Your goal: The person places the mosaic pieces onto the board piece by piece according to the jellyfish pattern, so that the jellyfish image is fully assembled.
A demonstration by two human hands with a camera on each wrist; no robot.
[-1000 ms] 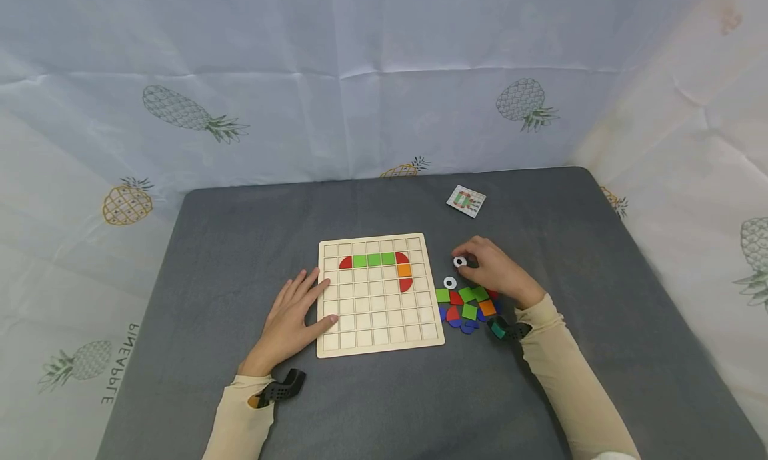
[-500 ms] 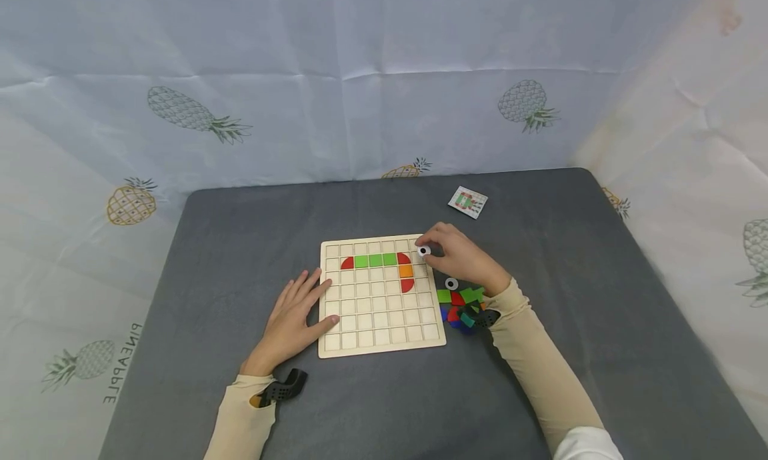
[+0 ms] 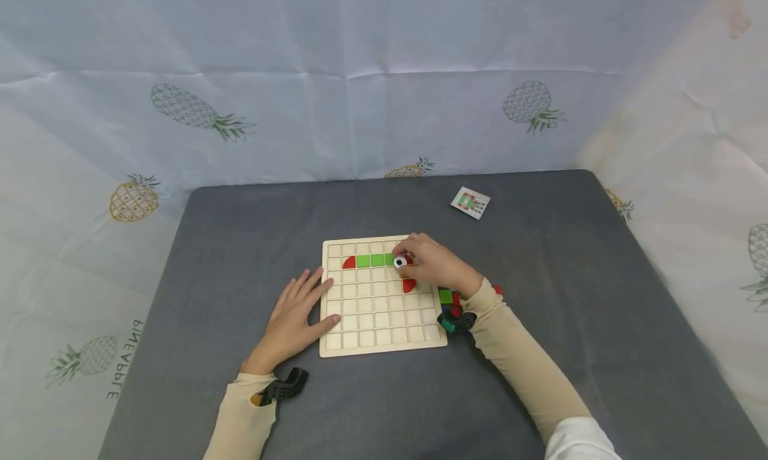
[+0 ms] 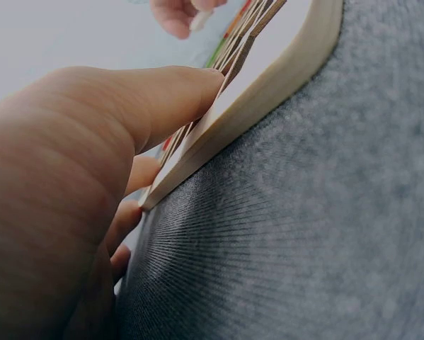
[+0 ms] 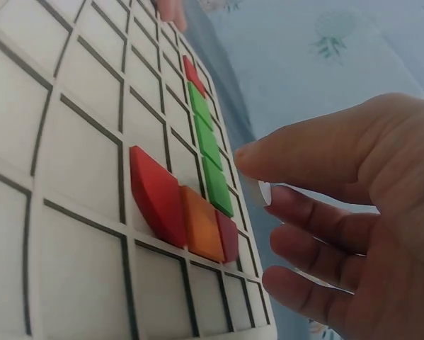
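A pale wooden grid board (image 3: 384, 323) lies on the table. My left hand (image 3: 293, 321) rests along its left edge, fingers spread and thumb on the frame. My right hand (image 3: 444, 267) pinches a white round eye disc with a black centre (image 3: 400, 263) over the upper right part of the board. In the right wrist view, thumb and forefinger grip the disc (image 5: 265, 193) edge-on, above the grid. A row of green squares (image 3: 370, 261) starts at a red quarter-round tile (image 3: 349, 263). An orange square (image 5: 202, 224) sits between two red tiles at the row's right end.
Loose coloured tiles (image 3: 446, 296) lie right of the board, mostly hidden under the right wrist and its black wrist mount (image 3: 458, 322). A small printed card (image 3: 471, 203) lies farther back on the grey table (image 3: 252, 227). A pineapple-print curtain (image 3: 360, 120) hangs behind.
My right hand has carried the eye disc leftward from beside the board to over the green row's right end. A second eye disc is now hidden by that hand. The left hand stays put.
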